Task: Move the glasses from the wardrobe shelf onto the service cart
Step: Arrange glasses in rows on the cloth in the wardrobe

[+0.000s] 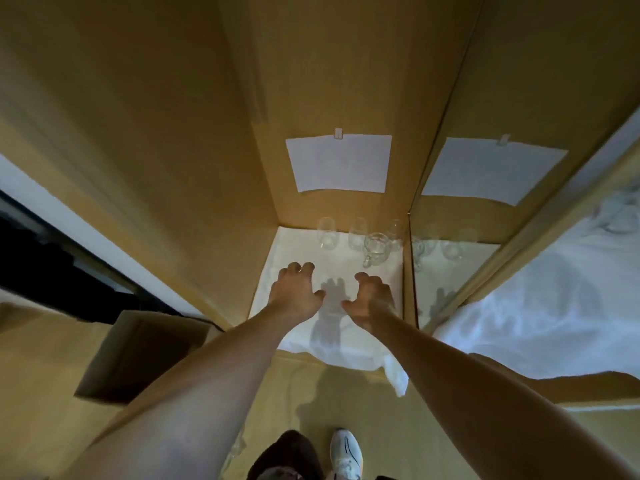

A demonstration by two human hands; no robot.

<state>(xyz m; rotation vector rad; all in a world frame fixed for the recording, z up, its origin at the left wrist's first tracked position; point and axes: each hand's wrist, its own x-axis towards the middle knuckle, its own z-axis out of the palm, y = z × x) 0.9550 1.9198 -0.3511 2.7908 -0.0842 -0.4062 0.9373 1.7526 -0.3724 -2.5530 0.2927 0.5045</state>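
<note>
Cardboard-brown wardrobe interior, seen from above and behind two outstretched bare arms. Shelf [277,306] lined with a white cloth [346,348], its front edge spilling over the lip at 5 o'clock.

Back of the shelf, 12 o'clock from the hands: a row of clear glasses. Left tumbler [325,233], then middle tumbler [357,234], then a glass at the far right [396,231] partly hidden. Just in front of those last two, a glass mug [376,249] with its handle pointing toward the viewer. All upright, none touched.

Left hand [298,292] hovering above the cloth at 10 o'clock from shelf centre, fingers curled downward and spread, gripping nothing. Right hand [372,296] at 2 o'clock from shelf centre, nearer the mug, fingers likewise curled and apart, holding nothing. Shadow of a hand falling on the cloth between them.

White paper sheet [339,164] clipped to the back wall at 12 o'clock. Mirrored side panel [450,216] at 2 o'clock, repeating the sheet and the glasses in reflection.

White bedding [536,313] at 3 o'clock. Open cardboard box [138,355] at 8 o'clock. White sneaker [345,452] on tan carpet at 6 o'clock.
</note>
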